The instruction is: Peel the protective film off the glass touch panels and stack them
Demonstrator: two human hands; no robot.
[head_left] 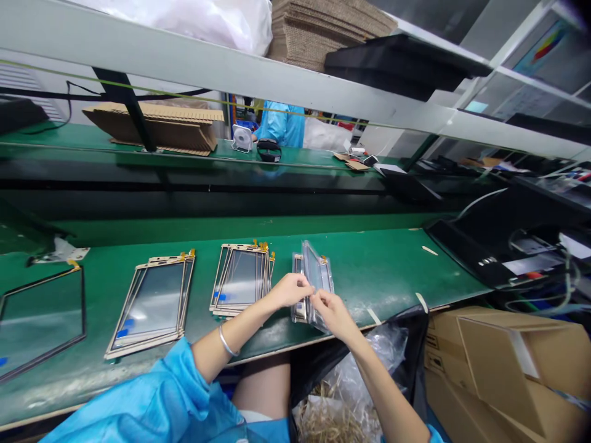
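Observation:
My left hand [292,290] and my right hand [331,312] meet with fingers pinched at the edge of a glass touch panel in a clear plastic sleeve [312,263]. The panel is tipped up on its side above a small stack of similar sleeved panels [299,312] on the green bench. What exactly lies between the fingertips is partly hidden. Left of my hands lies a fanned pile of bare touch panels [244,271] with pale borders and orange flex tails. Further left rests another pile of panels [159,295] with blue tabs.
A black-framed panel [44,320] lies at the bench's far left. A black bag [512,227] occupies the right end. Cardboard boxes [498,363] stand below right, beside a bin with crumpled clear plastic [364,363]. A shelf beam [295,77] crosses above; a person in blue [281,123] is beyond.

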